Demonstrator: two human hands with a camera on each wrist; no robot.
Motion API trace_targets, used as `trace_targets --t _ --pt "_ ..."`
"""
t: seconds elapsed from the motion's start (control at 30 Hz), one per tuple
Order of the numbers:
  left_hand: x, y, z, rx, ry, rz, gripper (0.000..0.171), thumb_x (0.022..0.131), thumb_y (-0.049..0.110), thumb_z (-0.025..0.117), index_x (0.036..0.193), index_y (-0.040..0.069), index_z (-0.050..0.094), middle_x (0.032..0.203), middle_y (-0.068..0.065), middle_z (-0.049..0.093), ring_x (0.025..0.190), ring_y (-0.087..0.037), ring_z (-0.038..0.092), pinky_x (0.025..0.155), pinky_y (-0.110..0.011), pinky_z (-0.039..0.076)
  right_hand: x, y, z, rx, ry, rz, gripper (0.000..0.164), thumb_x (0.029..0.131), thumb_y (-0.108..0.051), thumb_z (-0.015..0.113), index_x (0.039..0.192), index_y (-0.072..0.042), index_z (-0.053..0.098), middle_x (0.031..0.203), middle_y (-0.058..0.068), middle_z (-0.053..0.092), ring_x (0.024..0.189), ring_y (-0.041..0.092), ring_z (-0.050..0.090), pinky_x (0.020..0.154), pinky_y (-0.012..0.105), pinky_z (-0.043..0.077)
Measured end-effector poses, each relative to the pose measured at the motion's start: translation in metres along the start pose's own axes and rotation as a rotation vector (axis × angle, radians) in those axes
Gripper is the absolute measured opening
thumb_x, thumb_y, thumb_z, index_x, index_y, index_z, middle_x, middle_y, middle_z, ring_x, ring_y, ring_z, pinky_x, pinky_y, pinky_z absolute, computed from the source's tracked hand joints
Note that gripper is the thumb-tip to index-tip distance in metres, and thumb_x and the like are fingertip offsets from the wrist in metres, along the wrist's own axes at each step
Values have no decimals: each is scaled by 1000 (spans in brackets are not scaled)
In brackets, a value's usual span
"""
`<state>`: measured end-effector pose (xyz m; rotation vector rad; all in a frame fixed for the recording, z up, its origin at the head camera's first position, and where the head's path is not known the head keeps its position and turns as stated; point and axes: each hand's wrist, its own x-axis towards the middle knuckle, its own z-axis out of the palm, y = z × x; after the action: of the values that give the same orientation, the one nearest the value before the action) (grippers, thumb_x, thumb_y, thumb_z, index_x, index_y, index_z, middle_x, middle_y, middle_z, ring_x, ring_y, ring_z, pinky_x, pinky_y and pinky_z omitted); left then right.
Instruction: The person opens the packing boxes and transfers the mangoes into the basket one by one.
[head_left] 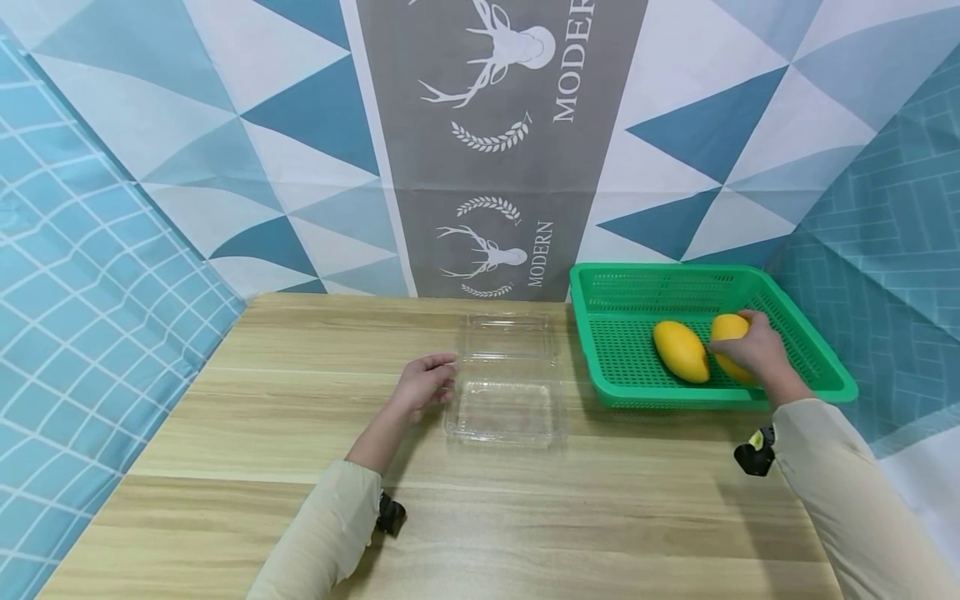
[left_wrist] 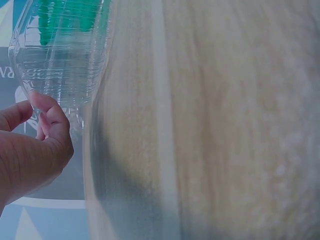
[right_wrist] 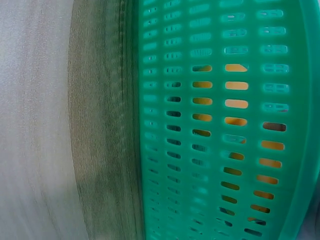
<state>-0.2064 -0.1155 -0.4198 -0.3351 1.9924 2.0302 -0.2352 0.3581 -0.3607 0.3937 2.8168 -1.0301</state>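
My right hand [head_left: 757, 348] grips a yellow mango [head_left: 729, 329] at the right side of the green basket [head_left: 607, 396]. Another mango [head_left: 681, 352] lies on the basket floor just left of it. In the right wrist view, slotted basket wall [right_wrist: 210, 150] hides most of the fruit and the hand; yellow shows through the holes. My left hand [head_left: 426, 385], its fingers loosely bent, is at the left edge of a clear plastic container [head_left: 506, 410], whose lid [head_left: 506, 336] lies folded back. In the left wrist view, the fingertips [left_wrist: 42, 100] appear to touch the container's edge.
The wooden table [head_left: 300, 433] carries the container at its middle and the basket at its far right. Patterned cloth [head_left: 300, 150] hangs along the back, with blue cloth [head_left: 67, 275] at the left. A black wrist camera [head_left: 756, 452] sits under the right sleeve.
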Motion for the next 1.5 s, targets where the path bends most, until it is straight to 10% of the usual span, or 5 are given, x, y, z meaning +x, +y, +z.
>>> trace_targets --t 1.5 --pt "2 -1 -1 10 -2 4 38 92 8 54 129 -1 49 104 -9 52 74 -9 51 58 -16 49 19 11 3 -34 -41 54 88 87 -29 58 145 9 3 131 43 22 106 50 37 73 51 47"
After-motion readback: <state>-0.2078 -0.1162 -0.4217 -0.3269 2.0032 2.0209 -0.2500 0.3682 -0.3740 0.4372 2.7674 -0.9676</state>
